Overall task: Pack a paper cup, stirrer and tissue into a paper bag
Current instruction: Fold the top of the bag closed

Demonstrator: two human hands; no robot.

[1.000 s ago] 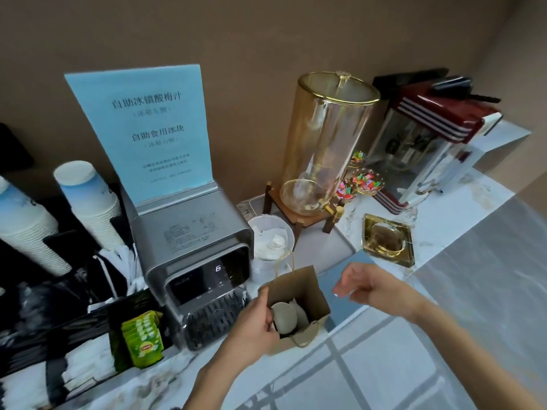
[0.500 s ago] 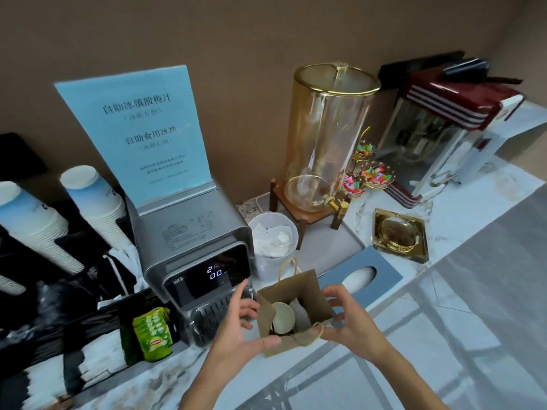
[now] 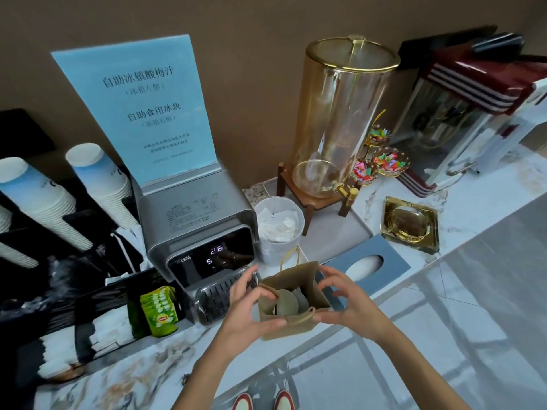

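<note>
In front of the grey machine (image 3: 198, 232), at the near edge of the marble tabletop (image 3: 485, 202), stands the brown paper bag (image 3: 291, 303), upright with its mouth open. Left of the machine are stacks of upturned paper cups (image 3: 100, 184) in a black holder, and below them a pack of green tea bags (image 3: 159, 310) just beside the machine's drip grille.

The left hand (image 3: 250, 309) holds the bag's left side: its thumb lies along the near left rim, the index finger (image 3: 266, 292) curls over the far left rim, and the remaining fingers are spread loosely toward the machine. Inside the bag a paper cup (image 3: 285, 301) lies tilted, with white tissue (image 3: 300, 297) just to its right; whether a stirrer is in there I cannot tell. One twisted handle loops over the near rim, the other stands up at the far rim.

The right hand (image 3: 349, 303) holds the bag's right side, thumb at the near right corner, fingers curved over the far right rim. Right of the machine, behind that hand, lies a blue tissue box (image 3: 393, 263).
</note>
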